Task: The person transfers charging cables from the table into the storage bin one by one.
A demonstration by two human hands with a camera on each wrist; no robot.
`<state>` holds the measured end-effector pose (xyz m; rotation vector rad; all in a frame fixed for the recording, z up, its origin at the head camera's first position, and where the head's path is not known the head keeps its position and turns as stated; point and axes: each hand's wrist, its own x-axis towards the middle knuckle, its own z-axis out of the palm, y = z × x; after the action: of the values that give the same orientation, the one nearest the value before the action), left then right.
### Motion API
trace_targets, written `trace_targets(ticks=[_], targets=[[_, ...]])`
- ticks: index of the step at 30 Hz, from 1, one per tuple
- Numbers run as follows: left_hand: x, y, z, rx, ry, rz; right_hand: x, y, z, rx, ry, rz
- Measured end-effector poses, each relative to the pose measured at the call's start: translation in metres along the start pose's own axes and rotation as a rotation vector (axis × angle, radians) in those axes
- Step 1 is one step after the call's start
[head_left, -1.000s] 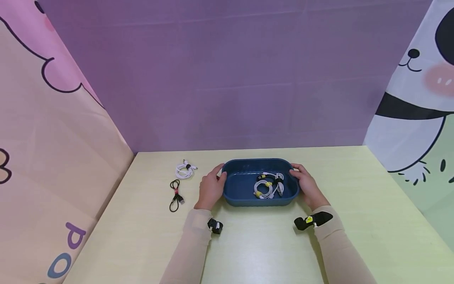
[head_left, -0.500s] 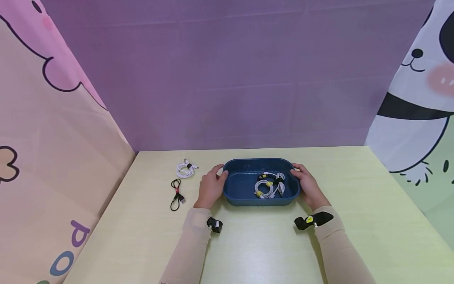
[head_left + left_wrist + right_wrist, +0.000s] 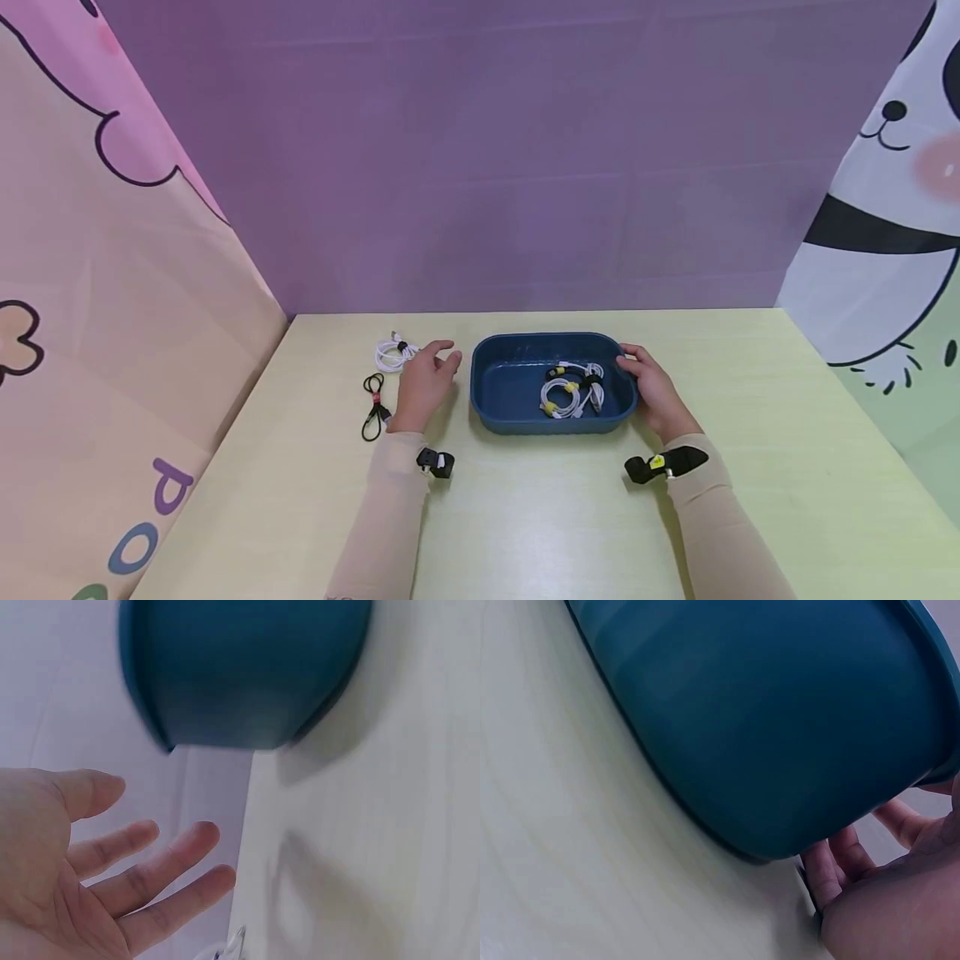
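A blue plastic storage bin (image 3: 510,427) sits on the table in the head view, with several bundled cables (image 3: 558,400) inside, white ones and a black one with yellow and black ties. My right hand (image 3: 654,396) holds the bin's right end, thumb at the rim; in the right wrist view its fingers (image 3: 825,874) touch the outer wall. Left of the bin, my left hand (image 3: 424,387) is apart from it, fingers spread and holding nothing. Close by lies a coiled white cable (image 3: 390,357), partly behind that hand. A black cable (image 3: 373,408) with a red tie lies nearer me.
The pale wooden table (image 3: 540,517) meets a purple backdrop (image 3: 480,167) at its far edge. Printed cloth panels stand along the left and right sides. A small camera is strapped to each wrist.
My left hand has let go of the bin's left end and moved left toward the coiled white cable. The right hand stays on the bin. The head view has shifted slightly.
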<state>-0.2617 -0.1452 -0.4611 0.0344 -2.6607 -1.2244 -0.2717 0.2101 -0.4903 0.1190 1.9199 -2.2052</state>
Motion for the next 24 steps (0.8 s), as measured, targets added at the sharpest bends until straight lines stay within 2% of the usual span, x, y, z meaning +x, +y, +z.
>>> trace_targets(ticks=[4,9,12,19,24], targets=[[0.0,-0.003,-0.014,0.046,0.047,-0.032,0.0,-0.001,0.0,0.012,-0.002,0.001],[0.0,-0.011,-0.034,0.139,0.112,-0.106,-0.002,-0.002,-0.001,-0.004,0.002,0.001],[-0.002,-0.017,-0.047,0.183,0.126,-0.15,-0.003,-0.002,-0.002,-0.002,-0.004,-0.004],[-0.006,-0.037,-0.07,0.24,0.054,-0.274,-0.003,-0.002,-0.002,0.0,-0.005,-0.01],[-0.009,-0.052,-0.077,0.242,0.018,-0.304,-0.003,-0.003,-0.002,0.001,-0.012,-0.009]])
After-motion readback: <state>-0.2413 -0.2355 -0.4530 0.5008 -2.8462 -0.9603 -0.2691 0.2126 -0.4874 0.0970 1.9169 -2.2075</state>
